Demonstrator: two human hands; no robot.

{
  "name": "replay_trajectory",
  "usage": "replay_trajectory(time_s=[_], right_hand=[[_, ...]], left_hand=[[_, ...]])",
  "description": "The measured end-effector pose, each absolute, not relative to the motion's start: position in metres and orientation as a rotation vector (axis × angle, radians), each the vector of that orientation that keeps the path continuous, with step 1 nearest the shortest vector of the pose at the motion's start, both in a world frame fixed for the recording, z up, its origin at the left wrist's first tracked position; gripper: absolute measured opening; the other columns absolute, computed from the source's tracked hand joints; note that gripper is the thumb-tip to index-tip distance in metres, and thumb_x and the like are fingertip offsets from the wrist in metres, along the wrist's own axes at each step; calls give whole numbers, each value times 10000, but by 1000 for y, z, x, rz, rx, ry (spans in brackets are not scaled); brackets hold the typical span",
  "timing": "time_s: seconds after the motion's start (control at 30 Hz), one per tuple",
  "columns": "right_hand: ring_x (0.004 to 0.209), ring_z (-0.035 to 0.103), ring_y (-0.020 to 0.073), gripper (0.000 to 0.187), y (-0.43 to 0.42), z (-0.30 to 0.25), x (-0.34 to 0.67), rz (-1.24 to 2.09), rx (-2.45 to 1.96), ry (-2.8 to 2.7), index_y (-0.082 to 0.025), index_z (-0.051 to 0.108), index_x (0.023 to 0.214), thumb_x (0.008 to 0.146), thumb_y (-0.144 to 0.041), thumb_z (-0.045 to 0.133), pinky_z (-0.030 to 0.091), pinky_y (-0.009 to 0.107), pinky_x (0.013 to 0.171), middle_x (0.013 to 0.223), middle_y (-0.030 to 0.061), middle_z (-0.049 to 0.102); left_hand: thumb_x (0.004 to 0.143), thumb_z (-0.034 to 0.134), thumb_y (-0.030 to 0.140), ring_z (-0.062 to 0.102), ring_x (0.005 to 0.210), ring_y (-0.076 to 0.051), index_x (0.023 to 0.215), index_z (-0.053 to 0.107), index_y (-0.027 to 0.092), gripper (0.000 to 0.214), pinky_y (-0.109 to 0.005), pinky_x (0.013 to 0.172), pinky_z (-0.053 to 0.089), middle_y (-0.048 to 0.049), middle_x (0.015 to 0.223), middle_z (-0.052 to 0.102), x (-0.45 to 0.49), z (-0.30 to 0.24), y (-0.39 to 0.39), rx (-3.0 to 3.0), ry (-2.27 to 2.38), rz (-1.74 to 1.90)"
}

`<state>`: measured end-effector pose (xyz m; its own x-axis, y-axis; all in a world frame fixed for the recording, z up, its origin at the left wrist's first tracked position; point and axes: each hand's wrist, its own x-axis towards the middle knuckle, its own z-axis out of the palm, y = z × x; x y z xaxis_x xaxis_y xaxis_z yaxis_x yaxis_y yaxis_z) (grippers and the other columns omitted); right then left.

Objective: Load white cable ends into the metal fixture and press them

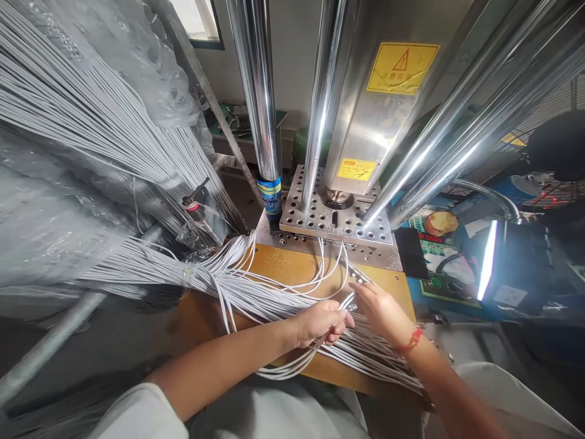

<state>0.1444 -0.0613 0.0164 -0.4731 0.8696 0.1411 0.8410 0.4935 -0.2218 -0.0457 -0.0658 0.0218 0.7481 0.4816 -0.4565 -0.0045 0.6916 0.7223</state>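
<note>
My left hand (322, 322) is closed around a few thin white cables (256, 292), with their metal plug ends sticking out toward the right. My right hand (381, 311), with a red string on the wrist, lies on the same cable bundle and its fingers pinch at the plug ends (354, 299). The cables fan across a wooden work board (283, 262) in front of a press machine. Several cable loops arch up onto the machine's perforated steel plate (336, 222).
Chrome columns (256, 91) rise from the plate around a steel housing with a yellow warning label (402, 67). A huge hank of white cables in plastic wrap (68, 122) fills the left. A control panel (439, 256) and a lit lamp (487, 259) stand on the right.
</note>
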Motion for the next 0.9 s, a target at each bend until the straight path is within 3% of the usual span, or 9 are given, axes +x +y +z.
replay_trajectory(time_s=[0.2, 0.33, 0.43, 0.53, 0.67, 0.8, 0.9], right_hand=[[763, 548, 164, 389, -72, 22, 134, 28, -1392, -2533, -82, 518, 1113, 783, -33, 316, 488, 318, 703, 857, 114, 590], [976, 527, 134, 465, -73, 24, 141, 292, -1231, -2552, -128, 437, 1199, 775, -17, 284, 448, 290, 856, 1074, 100, 563], [1093, 457, 158, 435, -71, 21, 162, 281, -1466, -2349, -139, 381, 1241, 815, -114, 295, 401, 319, 910, 1180, 108, 493], [921, 528, 242, 362, -70, 18, 183, 171, -2032, -2192, -92, 491, 1101, 804, -280, 408, 420, 366, 774, 985, 154, 555], [739, 556, 212, 207, -74, 21, 188, 281, -2286, -2283, -119, 547, 817, 813, -181, 350, 362, 304, 645, 803, 122, 577], [633, 555, 196, 244, -77, 33, 178, 450, -2276, -2176, -122, 496, 899, 842, -263, 306, 343, 284, 566, 692, 88, 588], [672, 560, 165, 310, -78, 36, 172, 739, -2103, -1999, -126, 482, 1027, 826, -301, 322, 392, 264, 633, 786, 65, 615]], left_hand=[[779, 431, 366, 252, 352, -7, 804, 436, 140, 227, -165, 378, 150, 86, 502, 340, -36, 17, -61, 820, 722, 313], [779, 446, 333, 237, 335, -2, 760, 409, 152, 185, -156, 366, 143, 96, 477, 319, -32, 19, -60, 835, 754, 254], [793, 446, 358, 186, 326, -4, 816, 396, 164, 201, -161, 358, 108, 109, 463, 297, -30, 20, -58, 825, 737, 309], [791, 458, 356, 240, 326, -8, 826, 431, 136, 224, -165, 353, 136, 88, 465, 366, -25, 21, -53, 845, 810, 356], [756, 513, 300, 400, 378, -26, 753, 476, 108, 195, -167, 375, 246, -1, 582, 549, -12, 22, -45, 961, 931, 354], [743, 482, 259, 426, 359, -42, 665, 479, 110, 168, -167, 355, 274, -11, 558, 558, 1, 18, -38, 1041, 968, 296], [731, 464, 249, 467, 366, -61, 648, 488, 109, 164, -168, 355, 330, -9, 535, 548, 8, 12, -36, 1051, 988, 260]])
